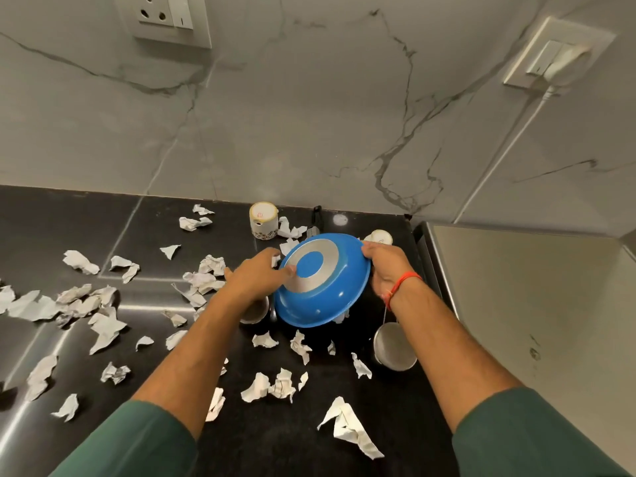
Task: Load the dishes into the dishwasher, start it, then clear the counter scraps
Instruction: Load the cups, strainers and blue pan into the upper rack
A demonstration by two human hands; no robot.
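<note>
A blue pan [335, 290] with a silver ring on its base is tilted bottom-up above the black counter [69, 218]. My left hand [256, 278] grips its left rim, thumb on the silver ring. My right hand [387, 265] grips the right rim. Behind it stand an upside-down patterned mug [264, 220] and a second white cup [379, 236], partly hidden by my right hand. A steel cup [256, 309] shows under my left wrist. A small steel pot [394, 346] sits under my right forearm. Several crumpled paper scraps [103, 327] litter the counter.
A marble wall with a socket [165, 15] rises behind the counter. A plug and white cable [550, 87] run down the right wall. A pale appliance top [516, 304] adjoins the counter on the right. A dark utensil [316, 216] lies near the wall.
</note>
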